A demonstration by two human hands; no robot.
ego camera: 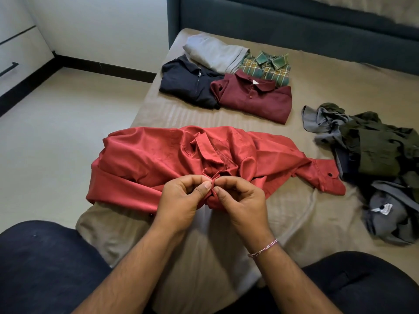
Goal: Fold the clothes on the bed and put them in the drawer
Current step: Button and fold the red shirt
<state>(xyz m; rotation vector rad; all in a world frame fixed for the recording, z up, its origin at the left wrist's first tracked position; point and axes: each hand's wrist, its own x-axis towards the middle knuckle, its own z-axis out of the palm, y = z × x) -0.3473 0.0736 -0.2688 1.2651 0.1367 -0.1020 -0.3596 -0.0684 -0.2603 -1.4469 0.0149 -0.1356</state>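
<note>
At far left we see a white drawer front (15, 62) with a dark handle, standing across the floor from the bed (340, 87); we take it for the destination, though nothing is in it that we can see.

Moving right, the red shirt (158, 159) lies spread across the near edge of the bed, collar toward us, its sleeve reaching out to the right. Our left hand (181, 198) and right hand (242, 200) meet at its front placket, just below the collar. The fingers of both are curled and pinch the small bunch of red cloth between thumb and forefinger, knuckles nearly touching. We judge that we are fastening or straightening a button there, so this shirt is at the preparing stage, not yet folded.

Beyond it, toward the headboard, four folded garments sit close together: a navy shirt (186, 85), a grey one (215, 55), a green plaid shirt (267, 66) and a maroon shirt (256, 100). That part of the work looks done.

At far right a crumpled heap of grey and olive clothes (374, 159) waits unfolded, its edge touching the red shirt's cuff.

Next, we think, the move calls for releasing the placket, smoothing the front flat, then turning the shirt face down so the sleeves can fold in. The cloth looks slippery, so the fold needs steady tension.
</note>
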